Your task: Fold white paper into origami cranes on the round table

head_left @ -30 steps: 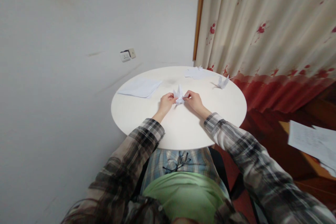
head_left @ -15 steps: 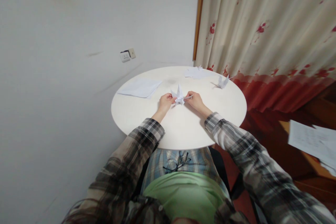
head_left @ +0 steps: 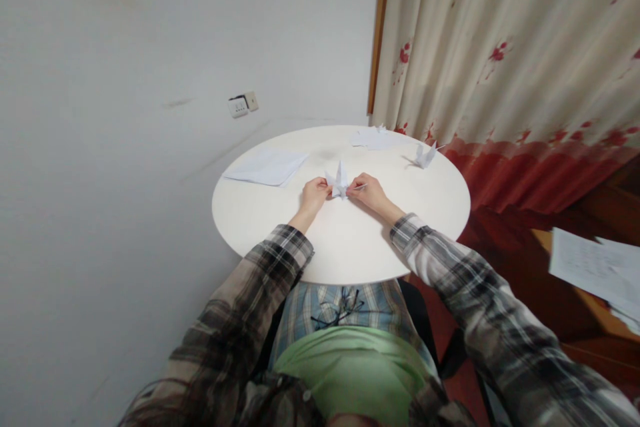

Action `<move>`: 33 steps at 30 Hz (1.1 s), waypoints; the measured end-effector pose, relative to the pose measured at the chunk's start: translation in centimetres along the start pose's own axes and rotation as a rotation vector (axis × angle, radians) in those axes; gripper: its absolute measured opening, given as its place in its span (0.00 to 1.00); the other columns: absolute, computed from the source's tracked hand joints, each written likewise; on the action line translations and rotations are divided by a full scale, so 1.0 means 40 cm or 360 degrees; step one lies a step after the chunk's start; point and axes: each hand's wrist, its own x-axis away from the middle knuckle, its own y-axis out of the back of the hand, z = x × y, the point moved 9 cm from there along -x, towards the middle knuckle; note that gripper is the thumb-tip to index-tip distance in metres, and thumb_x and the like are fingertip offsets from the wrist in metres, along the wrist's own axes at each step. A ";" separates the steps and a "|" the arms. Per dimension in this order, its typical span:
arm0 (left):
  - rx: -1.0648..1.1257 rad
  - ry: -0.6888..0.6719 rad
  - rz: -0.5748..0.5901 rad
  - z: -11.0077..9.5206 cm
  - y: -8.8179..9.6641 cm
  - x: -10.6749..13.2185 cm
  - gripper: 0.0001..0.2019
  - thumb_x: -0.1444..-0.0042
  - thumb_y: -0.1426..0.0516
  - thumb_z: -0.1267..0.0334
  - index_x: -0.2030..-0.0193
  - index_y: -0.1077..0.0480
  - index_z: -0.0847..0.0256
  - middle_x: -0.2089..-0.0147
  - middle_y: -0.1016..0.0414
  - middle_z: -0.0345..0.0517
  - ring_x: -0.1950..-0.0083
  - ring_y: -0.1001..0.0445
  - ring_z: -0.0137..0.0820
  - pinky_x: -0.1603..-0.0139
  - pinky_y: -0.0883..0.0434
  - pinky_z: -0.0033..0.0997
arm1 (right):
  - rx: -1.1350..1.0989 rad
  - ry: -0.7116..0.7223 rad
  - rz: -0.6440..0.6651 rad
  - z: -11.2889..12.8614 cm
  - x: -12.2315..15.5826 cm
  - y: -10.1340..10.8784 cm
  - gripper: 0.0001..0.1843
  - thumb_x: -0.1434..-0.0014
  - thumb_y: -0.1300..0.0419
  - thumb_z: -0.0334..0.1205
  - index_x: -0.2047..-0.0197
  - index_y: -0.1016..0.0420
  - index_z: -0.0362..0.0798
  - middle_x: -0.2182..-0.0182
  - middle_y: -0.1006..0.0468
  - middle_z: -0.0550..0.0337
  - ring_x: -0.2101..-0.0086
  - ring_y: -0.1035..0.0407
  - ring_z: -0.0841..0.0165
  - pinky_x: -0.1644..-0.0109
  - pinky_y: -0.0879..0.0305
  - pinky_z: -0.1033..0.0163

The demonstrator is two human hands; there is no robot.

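Here, the left hand (head_left: 313, 199) and right hand (head_left: 371, 193) pinch a folded paper figure (head_left: 341, 177) between fingers (head_left: 358, 181), inward of the near edge of the bench (head_left: 350, 247).

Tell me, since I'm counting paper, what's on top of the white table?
Left, a paper stack; far side, sheets and a blurred shape; right, a folded figure. The left hand and right hand hold another figure, partly covered by fingers. The stack hides whatever's beneath.
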 end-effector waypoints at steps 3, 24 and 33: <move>0.0067 0.0029 0.0023 0.003 -0.004 0.003 0.05 0.65 0.40 0.69 0.77 0.31 0.64 0.79 0.28 0.39 0.77 0.31 0.26 0.75 0.36 0.24 | -0.0051 -0.0146 -0.0019 -0.029 -0.003 -0.002 0.05 0.57 0.35 0.36 0.79 0.27 0.46 0.76 0.29 0.62 0.72 0.36 0.72 0.66 0.43 0.67; 0.0281 0.0141 0.0222 -0.026 -0.039 0.037 0.08 0.58 0.38 0.65 0.74 0.33 0.65 0.73 0.28 0.42 0.70 0.28 0.27 0.61 0.31 0.31 | -0.0626 -0.0490 -0.0249 -0.073 0.000 0.009 0.11 0.61 0.38 0.41 0.81 0.36 0.46 0.82 0.34 0.68 0.78 0.42 0.74 0.71 0.46 0.67; 0.0169 0.0005 0.0251 -0.042 -0.053 0.034 0.06 0.59 0.39 0.67 0.72 0.30 0.65 0.73 0.27 0.40 0.71 0.30 0.25 0.65 0.32 0.26 | -0.0965 -0.0352 -0.0161 -0.023 -0.006 0.000 0.07 0.57 0.40 0.40 0.76 0.30 0.45 0.77 0.29 0.65 0.74 0.38 0.73 0.66 0.42 0.66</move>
